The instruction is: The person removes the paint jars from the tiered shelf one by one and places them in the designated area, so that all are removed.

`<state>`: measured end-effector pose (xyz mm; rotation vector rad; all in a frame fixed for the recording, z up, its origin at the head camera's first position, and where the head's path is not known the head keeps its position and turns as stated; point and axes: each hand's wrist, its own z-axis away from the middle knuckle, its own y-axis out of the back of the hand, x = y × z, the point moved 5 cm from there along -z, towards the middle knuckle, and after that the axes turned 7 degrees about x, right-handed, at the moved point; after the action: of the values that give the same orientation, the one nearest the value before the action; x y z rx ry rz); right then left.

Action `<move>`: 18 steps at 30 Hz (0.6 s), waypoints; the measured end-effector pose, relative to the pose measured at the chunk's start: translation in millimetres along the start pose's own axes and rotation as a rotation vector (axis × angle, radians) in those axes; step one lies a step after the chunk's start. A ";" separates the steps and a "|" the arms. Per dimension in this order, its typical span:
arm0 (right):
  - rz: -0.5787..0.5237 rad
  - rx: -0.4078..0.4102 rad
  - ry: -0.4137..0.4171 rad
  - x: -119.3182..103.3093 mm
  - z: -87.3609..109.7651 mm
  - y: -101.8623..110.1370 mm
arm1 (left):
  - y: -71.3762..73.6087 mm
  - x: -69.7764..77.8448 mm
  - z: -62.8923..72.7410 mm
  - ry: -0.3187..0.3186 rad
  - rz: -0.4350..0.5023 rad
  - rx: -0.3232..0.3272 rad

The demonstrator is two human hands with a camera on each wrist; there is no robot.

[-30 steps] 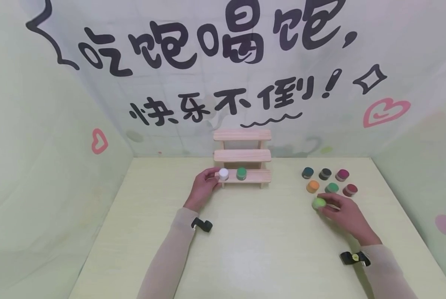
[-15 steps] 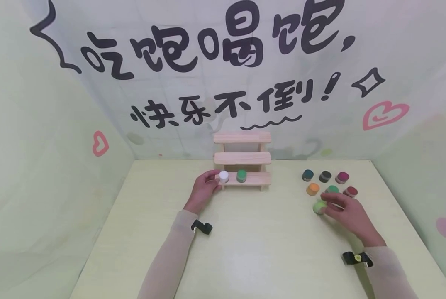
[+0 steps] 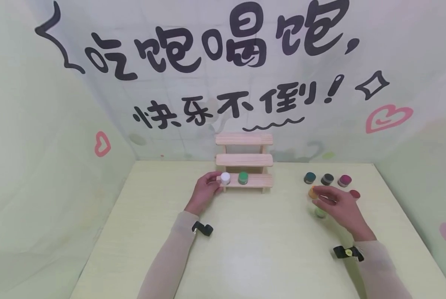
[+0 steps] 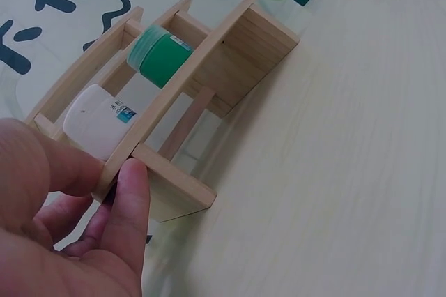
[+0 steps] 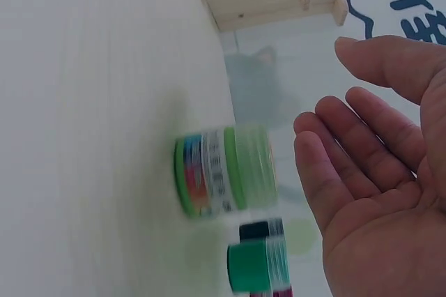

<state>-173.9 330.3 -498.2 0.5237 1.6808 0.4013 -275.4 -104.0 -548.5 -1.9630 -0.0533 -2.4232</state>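
Note:
At the lowest tier of a three-tier wooden shelf (image 3: 244, 160), my left hand (image 3: 204, 194) grips the left end between thumb and fingers. A white paint jar (image 3: 225, 179) stands on that tier beside the hand, and a green paint jar (image 3: 243, 178) sits to its right. My right hand (image 3: 341, 209) hovers over the loose jars with fingers loosely bent and nothing in them. Its fingertips are near an orange jar (image 3: 312, 193). A light green jar (image 5: 221, 171) stands on the table below the hand, apart from the fingers. Another green jar (image 5: 249, 266) is hidden in the head view.
Behind the right hand stand a teal jar (image 3: 310, 178), a black jar (image 3: 327, 179) and a magenta jar (image 3: 344, 181). A dark red jar (image 3: 354, 194) is partly covered by the hand. A printed cloth (image 3: 193, 145) hangs behind the table (image 3: 245, 249).
My right hand has let go of the light green jar and moved up and slightly left toward the orange one. The left hand keeps its hold on the shelf.

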 end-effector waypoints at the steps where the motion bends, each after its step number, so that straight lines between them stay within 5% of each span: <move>1: -0.011 -0.003 -0.002 -1.9 -2.4 -3.3 | -0.2 -0.4 -0.5 0.000 -0.002 -0.001; 18: -0.135 -0.045 0.017 -44.6 -38.7 -49.0 | -1.8 -0.2 2.7 0.019 -0.006 0.014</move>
<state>-211.9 266.0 -481.0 0.3722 1.7089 0.3448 -272.7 -102.1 -548.1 -1.9369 -0.0759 -2.4377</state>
